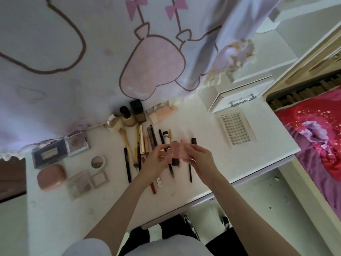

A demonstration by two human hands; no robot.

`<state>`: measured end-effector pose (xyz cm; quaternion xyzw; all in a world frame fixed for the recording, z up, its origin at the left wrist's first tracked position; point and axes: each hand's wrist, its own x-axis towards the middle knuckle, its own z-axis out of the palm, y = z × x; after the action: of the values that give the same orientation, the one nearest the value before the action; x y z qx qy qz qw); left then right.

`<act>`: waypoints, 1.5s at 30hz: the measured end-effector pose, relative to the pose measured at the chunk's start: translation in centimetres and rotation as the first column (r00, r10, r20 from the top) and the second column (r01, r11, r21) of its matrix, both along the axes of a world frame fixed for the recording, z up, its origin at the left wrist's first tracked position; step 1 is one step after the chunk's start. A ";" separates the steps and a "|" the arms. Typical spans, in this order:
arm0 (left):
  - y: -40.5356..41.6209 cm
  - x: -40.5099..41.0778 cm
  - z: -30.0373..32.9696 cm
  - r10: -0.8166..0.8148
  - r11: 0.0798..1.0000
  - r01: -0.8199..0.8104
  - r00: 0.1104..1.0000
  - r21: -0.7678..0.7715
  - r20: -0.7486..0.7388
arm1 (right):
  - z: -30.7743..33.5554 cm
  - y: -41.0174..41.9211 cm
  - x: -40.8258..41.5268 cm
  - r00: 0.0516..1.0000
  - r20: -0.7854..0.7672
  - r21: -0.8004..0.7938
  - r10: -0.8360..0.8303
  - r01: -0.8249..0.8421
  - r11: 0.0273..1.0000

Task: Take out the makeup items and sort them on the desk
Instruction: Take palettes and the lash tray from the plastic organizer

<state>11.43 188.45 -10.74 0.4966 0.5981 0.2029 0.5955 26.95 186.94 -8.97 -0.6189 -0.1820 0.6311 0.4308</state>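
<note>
Head view showed the white desk point(239, 163) already well stocked, so the sorting looked mostly done. Against the curtain point(73, 61) stood a white drawer box point(238, 97), its drawer closed, contents hidden. In front of it lay a lash tray point(237, 131) holding rows of small lash clusters. At the left were the palettes and compacts: a dark palette point(48, 154), a pink oval case point(51, 177) and a small round pot point(98, 162). Bottles point(129, 115) stood at the back, and a row of brushes and pencils point(140, 145) ran down the middle. Above that row the left hand point(156, 160) and right hand point(200, 158) together pinched a small, blurred, pale pink item point(177, 150), held up off the desk and not yet placed. No bag was visible.
</note>
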 end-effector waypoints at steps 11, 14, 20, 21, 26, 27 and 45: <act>-9.8 -15.8 -0.4 0.642 0.759 -0.627 0.766 -0.175 0.041 | -2.4 -3.8 -16.3 0.531 0.573 -0.085 0.624 -0.719 0.690; -13.3 -21.2 -1.7 0.762 0.634 -0.749 0.648 -0.192 -0.011 | -4.2 -5.8 -19.3 0.169 0.734 -0.187 0.658 -0.881 0.434; -16.6 -29.1 -3.7 0.842 0.497 -0.841 0.527 -0.215 -0.116 | -6.4 -8.9 -22.9 -0.292 0.755 -0.508 0.587 -0.827 0.242; -16.5 -30.0 -3.9 0.838 0.498 -0.836 0.532 -0.231 -0.120 | -6.5 -9.1 -23.2 -0.312 0.743 -0.535 0.592 -0.808 0.245; -15.2 -31.6 -4.0 0.832 0.511 -0.831 0.542 -0.222 -0.115 | -6.3 -9.0 -23.9 -0.352 0.691 -0.608 0.631 -0.756 0.244; -14.9 -31.6 -4.0 0.837 0.508 -0.834 0.537 -0.212 -0.108 | -6.2 -9.1 -24.0 -0.352 0.688 -0.612 0.634 -0.751 0.247; -26.5 -33.0 1.8 0.339 0.939 -0.230 0.525 0.254 -0.780 | 0.4 -6.9 -31.5 -0.441 0.882 -0.447 0.168 -0.894 -0.003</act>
<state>-21.58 161.93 -8.90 0.4634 0.8635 0.0819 0.1817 -4.58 180.05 -8.53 -0.3651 -0.9139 0.1281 -0.1225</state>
